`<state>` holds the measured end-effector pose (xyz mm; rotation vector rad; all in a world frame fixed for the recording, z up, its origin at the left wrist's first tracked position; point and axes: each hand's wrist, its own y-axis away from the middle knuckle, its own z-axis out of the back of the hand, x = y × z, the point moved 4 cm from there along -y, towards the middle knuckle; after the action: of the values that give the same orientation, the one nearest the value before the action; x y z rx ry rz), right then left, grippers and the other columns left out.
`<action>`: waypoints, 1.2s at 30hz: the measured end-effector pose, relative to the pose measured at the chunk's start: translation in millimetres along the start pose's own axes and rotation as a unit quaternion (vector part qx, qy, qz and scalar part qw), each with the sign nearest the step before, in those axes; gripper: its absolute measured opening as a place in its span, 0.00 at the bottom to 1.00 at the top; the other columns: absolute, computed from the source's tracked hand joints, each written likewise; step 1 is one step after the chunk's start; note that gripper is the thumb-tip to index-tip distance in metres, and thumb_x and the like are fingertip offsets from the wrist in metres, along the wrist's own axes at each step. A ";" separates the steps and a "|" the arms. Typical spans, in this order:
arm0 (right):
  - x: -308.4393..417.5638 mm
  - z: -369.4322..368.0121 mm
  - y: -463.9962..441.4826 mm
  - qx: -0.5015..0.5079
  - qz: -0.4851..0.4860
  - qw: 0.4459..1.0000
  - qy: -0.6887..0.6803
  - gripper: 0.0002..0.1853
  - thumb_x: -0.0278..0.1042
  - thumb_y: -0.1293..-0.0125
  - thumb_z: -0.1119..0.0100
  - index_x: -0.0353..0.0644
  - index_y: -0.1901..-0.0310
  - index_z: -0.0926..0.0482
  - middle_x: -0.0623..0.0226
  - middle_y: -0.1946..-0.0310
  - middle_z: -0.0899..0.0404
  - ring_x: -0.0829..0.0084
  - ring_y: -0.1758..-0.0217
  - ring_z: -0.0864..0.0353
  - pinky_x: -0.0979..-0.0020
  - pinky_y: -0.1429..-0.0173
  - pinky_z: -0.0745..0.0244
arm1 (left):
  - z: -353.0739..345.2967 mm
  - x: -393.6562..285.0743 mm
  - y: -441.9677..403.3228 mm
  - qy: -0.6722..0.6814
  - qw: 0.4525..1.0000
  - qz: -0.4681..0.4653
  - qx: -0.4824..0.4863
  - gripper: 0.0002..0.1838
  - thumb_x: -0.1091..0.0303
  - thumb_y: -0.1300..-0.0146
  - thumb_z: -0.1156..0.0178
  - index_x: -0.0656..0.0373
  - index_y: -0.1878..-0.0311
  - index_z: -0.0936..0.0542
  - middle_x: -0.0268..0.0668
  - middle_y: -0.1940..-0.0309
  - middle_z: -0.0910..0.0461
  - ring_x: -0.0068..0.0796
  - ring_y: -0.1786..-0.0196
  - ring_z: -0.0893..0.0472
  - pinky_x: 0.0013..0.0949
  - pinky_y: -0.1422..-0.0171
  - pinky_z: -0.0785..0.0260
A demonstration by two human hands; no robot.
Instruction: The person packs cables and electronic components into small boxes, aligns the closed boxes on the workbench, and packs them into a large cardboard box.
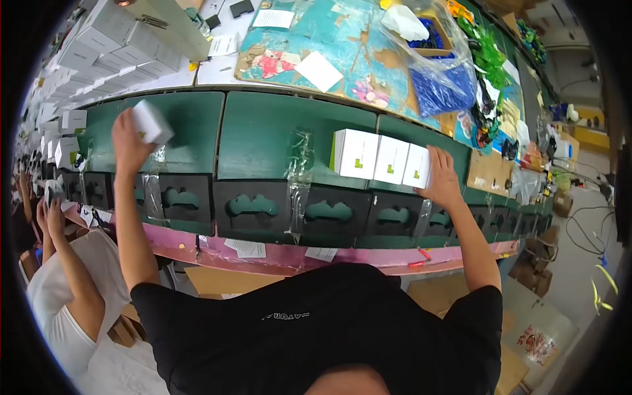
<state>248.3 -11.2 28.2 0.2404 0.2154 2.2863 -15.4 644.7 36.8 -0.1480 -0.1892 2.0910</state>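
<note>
My left hand (130, 139) grips a small white box (151, 123), tilted and slightly blurred, over the left part of the green bench surface (263, 141). Toward the right, three white boxes with green marks stand side by side: a left one (356, 154), a middle one (390, 160) and a right one (416, 166). My right hand (442, 176) is at the outer side of the right box, with its fingers over the top edge and its thumb near the bottom.
Black foam trays (253, 206) with cutouts line the near edge, above a pink ledge (289, 261). White boxes (99, 33) are stacked at the far left. Beyond the bench lie a plastic bag (442, 85) and a card (318, 71). A co-worker (79, 289) is at the left.
</note>
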 end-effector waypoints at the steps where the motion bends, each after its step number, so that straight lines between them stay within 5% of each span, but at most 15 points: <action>1: 2.9 3.1 1.0 0.003 -0.002 1.000 0.000 0.59 0.39 0.65 0.21 0.40 0.30 0.46 0.52 0.34 0.40 0.47 0.30 0.43 0.55 0.28 0.39 | 8.3 -39.7 0.8 0.077 0.996 -0.049 0.021 0.52 0.72 0.67 0.26 0.63 0.33 0.38 0.52 0.40 0.32 0.56 0.35 0.34 0.47 0.30 0.40; 5: 1.2 3.0 -0.6 0.015 -0.004 1.000 0.001 0.58 0.41 0.63 0.21 0.41 0.29 0.47 0.53 0.33 0.40 0.48 0.30 0.43 0.56 0.28 0.38 | 23.7 -214.6 16.3 0.234 0.950 -0.203 0.052 0.46 0.74 0.60 0.29 0.63 0.32 0.38 0.52 0.39 0.32 0.54 0.35 0.34 0.46 0.29 0.40; 10: -4.9 5.3 5.2 0.009 -0.016 1.000 -0.010 0.59 0.43 0.63 0.21 0.42 0.29 0.47 0.56 0.32 0.40 0.50 0.28 0.43 0.57 0.28 0.36 | -18.2 -359.2 41.7 0.258 0.898 -0.291 0.205 0.52 0.73 0.60 0.30 0.62 0.28 0.43 0.51 0.35 0.38 0.52 0.31 0.38 0.43 0.29 0.37; 12: -10.2 3.9 6.4 0.013 -0.020 1.000 0.005 0.59 0.43 0.63 0.21 0.43 0.29 0.47 0.58 0.31 0.40 0.50 0.28 0.43 0.58 0.29 0.35 | -22.7 -380.2 46.5 0.225 0.908 -0.319 0.151 0.48 0.77 0.60 0.34 0.67 0.30 0.42 0.51 0.38 0.36 0.51 0.33 0.37 0.40 0.30 0.36; 17: -17.9 8.4 11.5 0.023 0.002 0.998 -0.059 0.70 0.45 0.70 0.17 0.45 0.25 0.53 0.52 0.30 0.43 0.47 0.28 0.45 0.56 0.26 0.41 | -14.0 -390.0 43.6 0.117 0.916 -0.338 0.180 0.67 0.45 0.68 0.20 0.62 0.26 0.46 0.46 0.35 0.37 0.47 0.29 0.40 0.52 0.32 0.37; 22: -31.2 6.9 14.5 0.005 0.006 0.996 -0.094 0.65 0.47 0.67 0.18 0.43 0.27 0.49 0.54 0.31 0.41 0.50 0.28 0.44 0.57 0.26 0.39 | -14.9 -414.8 48.2 0.115 0.919 -0.299 0.230 0.67 0.48 0.67 0.20 0.56 0.25 0.49 0.44 0.33 0.38 0.47 0.28 0.41 0.57 0.35 0.35; 30: -30.9 9.5 19.2 -0.025 0.033 0.997 -0.069 0.58 0.49 0.64 0.20 0.39 0.31 0.42 0.55 0.34 0.37 0.51 0.31 0.40 0.58 0.29 0.36 | -12.0 -421.3 48.3 0.118 0.926 -0.295 0.203 0.58 0.51 0.68 0.21 0.59 0.32 0.39 0.42 0.37 0.34 0.48 0.32 0.37 0.52 0.38 0.32; 36: -34.6 71.0 59.3 -0.092 0.091 0.991 -0.044 0.56 0.48 0.67 0.20 0.39 0.34 0.39 0.55 0.39 0.33 0.50 0.34 0.36 0.56 0.35 0.31 | 66.1 -436.2 98.8 0.116 0.955 -0.232 0.144 0.57 0.52 0.69 0.21 0.58 0.32 0.38 0.41 0.37 0.33 0.49 0.33 0.36 0.51 0.39 0.32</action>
<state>245.7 -70.7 107.0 0.2729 -0.0654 2.4514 107.7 213.6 94.5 -0.1541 0.2086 1.5941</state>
